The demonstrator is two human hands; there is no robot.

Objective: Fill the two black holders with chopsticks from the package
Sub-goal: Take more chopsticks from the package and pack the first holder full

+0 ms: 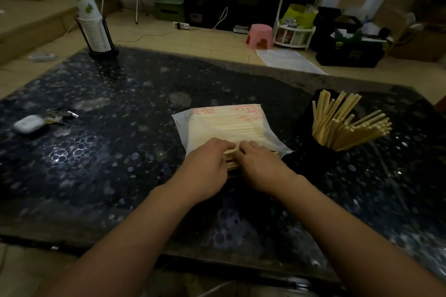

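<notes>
Gripping one package (pixel 224 125) mouth, our two hands (pixel 207 166) (pixel 261 166) pinch chopsticks (pixel 230 160); one filled black holder (pixel 313 125) stands right of them.

— Can you see what the left hand (pixel 205 166) and right hand (pixel 261 166) have hold of?

— Not really. Their fingertips sit over the open end of the package (pixel 224 125), so the grip is covered; only a few chopstick ends (pixel 230 164) peek between them.

— And the black holder (pixel 321 149)?

— It melts into the dark table (pixel 120 152); I can't trace its outline. A second one, I can't make out.

— That red print on the package?

— Too small to read. The keys (pixel 60 116) are blurry too.
</notes>
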